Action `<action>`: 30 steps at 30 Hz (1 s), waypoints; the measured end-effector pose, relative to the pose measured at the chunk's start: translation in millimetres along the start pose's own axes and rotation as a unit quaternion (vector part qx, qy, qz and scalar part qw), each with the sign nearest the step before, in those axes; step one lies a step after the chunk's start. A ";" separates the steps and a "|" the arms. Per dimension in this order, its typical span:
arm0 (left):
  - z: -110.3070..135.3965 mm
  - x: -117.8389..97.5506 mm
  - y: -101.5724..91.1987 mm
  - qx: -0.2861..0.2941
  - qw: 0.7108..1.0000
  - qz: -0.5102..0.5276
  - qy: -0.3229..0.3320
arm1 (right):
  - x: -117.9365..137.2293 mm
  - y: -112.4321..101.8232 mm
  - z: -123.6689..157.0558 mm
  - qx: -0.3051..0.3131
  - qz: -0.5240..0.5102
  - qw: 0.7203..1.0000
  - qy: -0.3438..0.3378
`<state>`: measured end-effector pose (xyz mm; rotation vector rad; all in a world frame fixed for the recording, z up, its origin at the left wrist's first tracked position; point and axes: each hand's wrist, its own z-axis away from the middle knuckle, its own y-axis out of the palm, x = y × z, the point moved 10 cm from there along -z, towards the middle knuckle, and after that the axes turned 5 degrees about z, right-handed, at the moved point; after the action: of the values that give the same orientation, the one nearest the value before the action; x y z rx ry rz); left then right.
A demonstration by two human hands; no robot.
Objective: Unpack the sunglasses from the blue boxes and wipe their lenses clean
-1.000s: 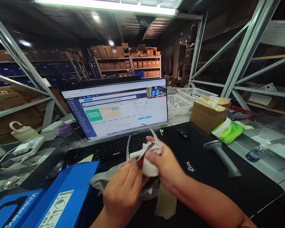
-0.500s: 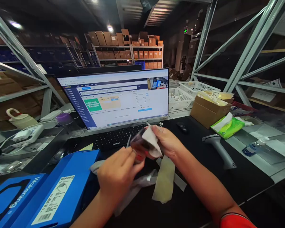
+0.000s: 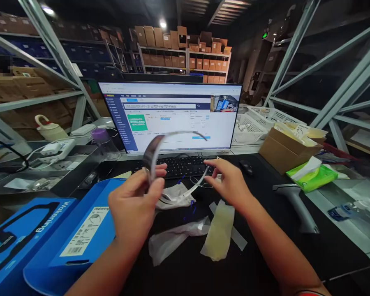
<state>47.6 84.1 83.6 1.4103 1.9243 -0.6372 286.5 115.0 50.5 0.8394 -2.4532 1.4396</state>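
My left hand [image 3: 138, 197] grips what looks like wraparound glasses [image 3: 152, 158], with a dark glossy front and thin pale-edged arms curving to the right. One arm arches up in front of the monitor; the other runs lower. The fingers of my right hand [image 3: 226, 181] curl at the tip of the lower arm, seemingly pinching it lightly. Below the glasses lies a white cloth pouch [image 3: 177, 193] with blue cords. Nearer me are a crumpled translucent wrapper [image 3: 175, 242] and a yellowish sheet [image 3: 218, 232] over a pale strip.
An open blue box [image 3: 55, 246] and its printed blue lid [image 3: 21, 234] fill the left. Behind are a keyboard [image 3: 185, 166] and monitor [image 3: 166, 119]. To the right sit a mouse [image 3: 246, 166], scanner [image 3: 299, 207], cardboard box [image 3: 280, 150], green tissue pack [image 3: 314, 176] and bottle [image 3: 345, 211].
The glasses have come out of the white pouch, which now lies on the desk. My left hand has raised them, and my right hand has let go of the pouch. The view has shifted left.
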 end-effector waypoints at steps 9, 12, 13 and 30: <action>2.5 60.1 9.1 -0.076 0.914 0.290 -0.274 | 113.3 9.7 50.9 -0.157 0.199 0.918 -0.304; 3.9 57.5 24.2 0.029 0.918 0.268 -0.290 | 105.9 14.3 41.5 -0.129 0.230 0.917 -0.299; 4.3 53.6 29.4 0.072 0.921 0.261 -0.282 | 99.4 11.2 36.7 -0.123 0.225 0.923 -0.286; -5.5 49.2 29.3 0.286 0.872 -0.374 -0.134 | 30.7 -52.2 17.6 -0.205 0.090 0.957 -0.182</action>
<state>64.4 128.0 50.3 0.7410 2.1069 -1.7859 292.1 68.9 93.2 0.8647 -3.0196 0.8135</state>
